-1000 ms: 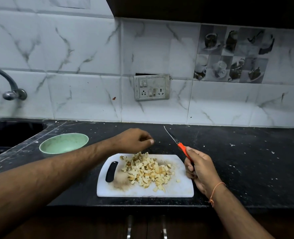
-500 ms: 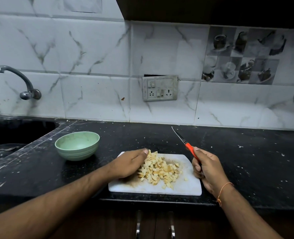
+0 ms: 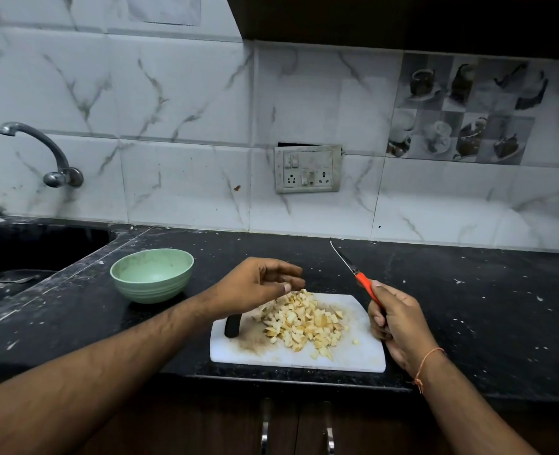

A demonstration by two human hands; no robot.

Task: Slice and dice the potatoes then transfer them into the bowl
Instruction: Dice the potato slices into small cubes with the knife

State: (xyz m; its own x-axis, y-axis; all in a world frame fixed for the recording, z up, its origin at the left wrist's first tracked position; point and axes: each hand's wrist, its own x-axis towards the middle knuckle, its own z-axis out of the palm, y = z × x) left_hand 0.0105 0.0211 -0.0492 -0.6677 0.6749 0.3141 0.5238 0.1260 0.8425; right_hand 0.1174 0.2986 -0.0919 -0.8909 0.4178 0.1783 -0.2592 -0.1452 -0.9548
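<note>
On the black bench [image 3: 468, 323], a white cutting board [image 3: 353, 359] carried the heap of diced potato pieces [image 3: 304, 320]. Left hand [image 3: 258, 284] hovered over the heap's far-left edge — fingers loosely curled, whether pinching any pieces could not be told. Right hand [image 3: 396, 323] gripped the orange-handled knife [image 3: 358, 275], blade raised and pointing away. Green bowl [image 3: 152, 274] stood left of the board — apart from it.

Marble-look wall tiles [image 3: 179, 103], black countertop [image 3: 468, 307], possibly dim light
</note>
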